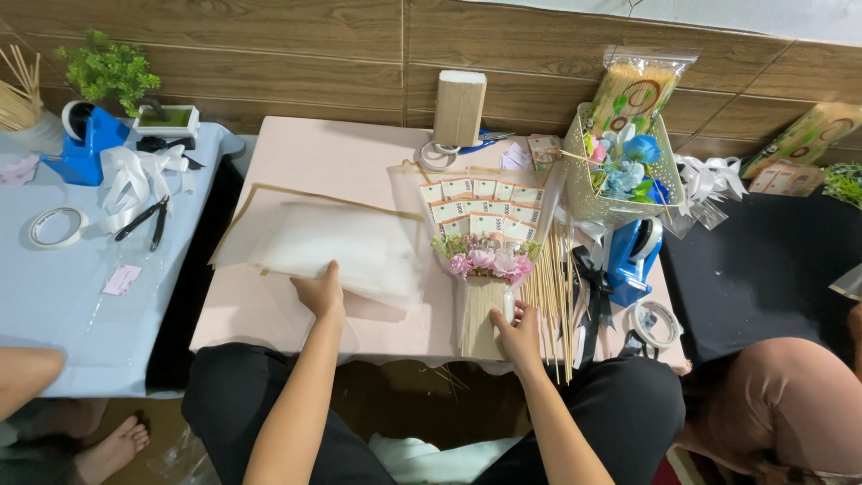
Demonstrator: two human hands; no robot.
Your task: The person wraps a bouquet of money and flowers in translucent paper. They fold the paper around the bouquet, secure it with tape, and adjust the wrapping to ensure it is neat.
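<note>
A bouquet lies on the pink table: rows of folded banknotes fanned at the top, pink flowers below, a bundle of wooden sticks as stem. My right hand grips the stem near the table's front edge. My left hand rests flat on a stack of sheer white wrapping sheets with a thin gold border, left of the bouquet.
Loose wooden skewers lie right of the bouquet. A blue tape dispenser, tape rolls and a basket of blue flowers sit at the right. A box stands at the back. Another person's leg is at right; pliers lie on the left table.
</note>
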